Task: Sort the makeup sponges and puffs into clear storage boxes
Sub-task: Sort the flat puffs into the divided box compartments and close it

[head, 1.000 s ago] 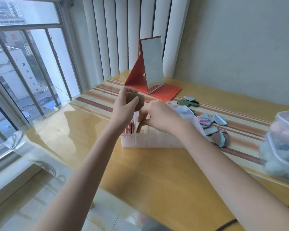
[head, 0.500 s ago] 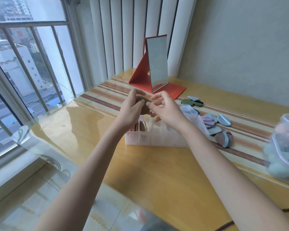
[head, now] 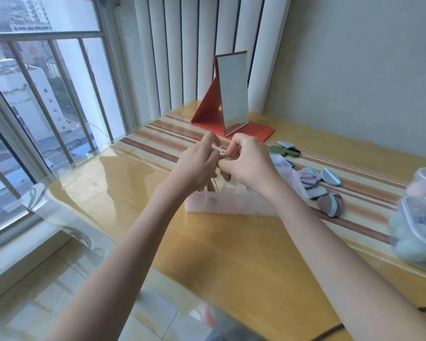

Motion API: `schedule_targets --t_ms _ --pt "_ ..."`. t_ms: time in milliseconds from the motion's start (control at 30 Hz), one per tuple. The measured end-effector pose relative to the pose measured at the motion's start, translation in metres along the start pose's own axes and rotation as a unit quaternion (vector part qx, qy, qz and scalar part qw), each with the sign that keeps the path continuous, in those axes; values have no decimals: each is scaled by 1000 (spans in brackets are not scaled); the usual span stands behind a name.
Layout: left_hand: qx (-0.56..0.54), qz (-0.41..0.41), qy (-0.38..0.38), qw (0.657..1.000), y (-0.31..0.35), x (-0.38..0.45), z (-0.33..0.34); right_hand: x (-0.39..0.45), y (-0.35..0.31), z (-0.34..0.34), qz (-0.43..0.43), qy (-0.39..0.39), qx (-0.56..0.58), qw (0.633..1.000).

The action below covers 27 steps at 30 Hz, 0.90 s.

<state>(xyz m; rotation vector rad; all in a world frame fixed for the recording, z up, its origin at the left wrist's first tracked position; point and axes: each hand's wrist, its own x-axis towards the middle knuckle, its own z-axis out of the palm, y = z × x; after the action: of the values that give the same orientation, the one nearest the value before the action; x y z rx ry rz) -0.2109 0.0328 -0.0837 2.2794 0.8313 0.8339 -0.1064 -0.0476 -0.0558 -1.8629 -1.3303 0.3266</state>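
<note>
Both grips, left hand (head: 199,161) and right hand (head: 248,161), pinch a brown round puff (head: 226,174) above the translucent divided box (head: 231,201) on the glossy wooden table (head: 231,254) beside a barred window (head: 35,99).

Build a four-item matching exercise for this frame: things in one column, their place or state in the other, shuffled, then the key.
Things:
1. folding mirror
2. brown puff
3. dark green puffs
4. tub of blue sponges

Places or states:
A. lying on the striped mat just right of the mirror's red base
B. at the table's right edge, partly cut off
C. standing upright at the back, near the blinds
D. held between both hands above the divided clear box

Pairs: 1-C, 2-D, 3-A, 4-B
</note>
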Motion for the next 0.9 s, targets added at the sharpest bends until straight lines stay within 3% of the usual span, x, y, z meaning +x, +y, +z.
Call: schedule_targets --t_ms 200,333,467,667,767,833,900 --pt "52 44 -101 993 -9 2 -3 1 3 12 -12 -40 -91 995" --pt "64 74 -90 991 -11 4 1 1 1 19 -57 -42 -165 984" --pt "96 73 -79 989 -15 10 3 1 7 23 -53 -60 -167 983" --pt "133 104 -51 984 -22 12 3 1 13 23 -39 -136 -201 969" --pt "138 88 -46 985 -18 13 0 3 9 17 -53 -110 -232 965" --pt "136 90 -44 986 -17 13 0 4 12 16 -56 -94 -222 969" --pt "141 92 -50 984 -17 12 0 5 16 18 -43 -135 -177 974"
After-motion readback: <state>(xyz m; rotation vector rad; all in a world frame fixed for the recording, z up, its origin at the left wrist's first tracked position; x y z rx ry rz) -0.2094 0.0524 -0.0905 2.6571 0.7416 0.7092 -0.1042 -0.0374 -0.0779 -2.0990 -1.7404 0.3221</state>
